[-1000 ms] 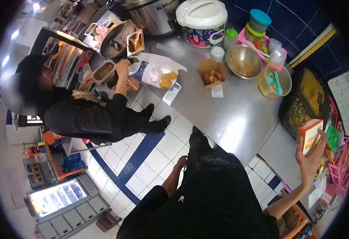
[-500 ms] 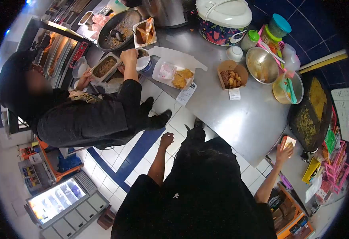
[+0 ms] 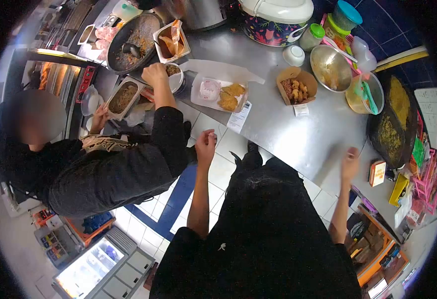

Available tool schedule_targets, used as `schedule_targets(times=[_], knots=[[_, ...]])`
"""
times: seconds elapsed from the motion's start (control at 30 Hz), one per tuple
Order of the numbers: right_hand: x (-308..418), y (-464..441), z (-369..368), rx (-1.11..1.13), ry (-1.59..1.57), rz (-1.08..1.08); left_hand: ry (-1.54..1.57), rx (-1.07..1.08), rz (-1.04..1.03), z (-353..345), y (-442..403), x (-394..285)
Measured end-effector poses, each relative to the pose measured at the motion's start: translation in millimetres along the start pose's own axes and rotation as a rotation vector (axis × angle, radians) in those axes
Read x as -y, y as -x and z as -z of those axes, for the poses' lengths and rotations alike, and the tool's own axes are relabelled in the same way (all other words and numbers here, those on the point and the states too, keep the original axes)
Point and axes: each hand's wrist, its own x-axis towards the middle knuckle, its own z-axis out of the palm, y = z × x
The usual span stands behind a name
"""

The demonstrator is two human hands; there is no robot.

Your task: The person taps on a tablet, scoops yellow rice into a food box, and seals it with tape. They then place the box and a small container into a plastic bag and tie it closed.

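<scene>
My left hand (image 3: 206, 148) hangs in front of the counter edge with its fingers loosely bent and apart, nothing visible in it. My right hand (image 3: 350, 163) is over the counter's right part, blurred by motion; its fingers point forward and no object shows in it. To its right, a small orange and white box (image 3: 377, 173) rests on the side counter, apart from the hand. Ahead are an open white carton (image 3: 203, 102) with breaded pieces and a wrapped portion, and a brown paper box (image 3: 294, 92) with rice and fried pieces. Each has a printed slip beside it.
A co-worker (image 3: 109, 159) stands at left, one hand by a metal food tray (image 3: 125, 98). A steel bowl (image 3: 330, 68), a clear tub (image 3: 365, 94) and a floral pot (image 3: 276, 25) line the back. A dark pan (image 3: 392, 124) and pink baskets (image 3: 429, 184) are at right.
My right hand has let go of the small box and moved left, away from it. My left hand has risen slightly. The view has shifted; the co-worker's head has turned.
</scene>
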Motion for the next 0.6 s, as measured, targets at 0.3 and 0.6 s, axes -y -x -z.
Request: schedule_targets(times=[0.3, 0.6], knots=[[347.3, 32.5, -61.4, 0.987, -0.832, -0.003, -0.568, -0.094, -0.210, -59.5, -0.8, -48.1], [394.5, 30.0, -140.8, 0.984, -0.409, 0.043, -0.616, -0.113, -0.112, -78.6, -6.7, -71.3]])
